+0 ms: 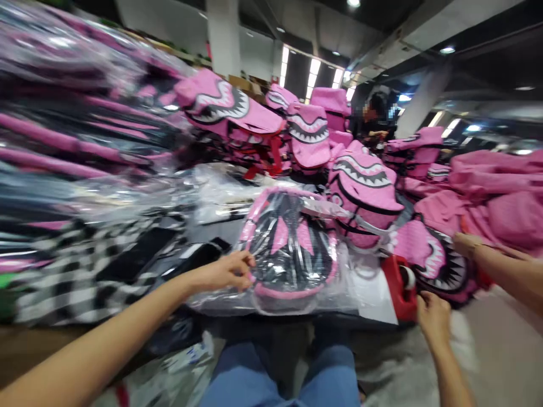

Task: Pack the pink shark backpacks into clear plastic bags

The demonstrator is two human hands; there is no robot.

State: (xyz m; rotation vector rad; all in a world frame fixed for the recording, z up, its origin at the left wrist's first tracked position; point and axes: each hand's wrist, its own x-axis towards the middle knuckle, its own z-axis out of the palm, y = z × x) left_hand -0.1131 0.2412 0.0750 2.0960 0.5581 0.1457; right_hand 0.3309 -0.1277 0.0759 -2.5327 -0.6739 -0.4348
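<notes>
A pink and black backpack (292,254) lies in a clear plastic bag (237,302) in front of me at the table's near edge. My left hand (233,271) is at its left side, fingers loosely bent and apart, with nothing visible in them. To the right, a red tape dispenser (401,291) with a pale roll rests by the edge. My right hand (435,316) is just beside the dispenser's right end, its fingers curled together. Blur hides whether those fingers grip the dispenser or something small.
Pink shark-mouth backpacks (365,186) are heaped behind. Bagged backpacks (85,130) are stacked high at left, above black-and-white checked fabric (72,277). Another person's hand (466,246) reaches in from the right, by a shark-mouth backpack (441,260). A person (373,121) is farther back.
</notes>
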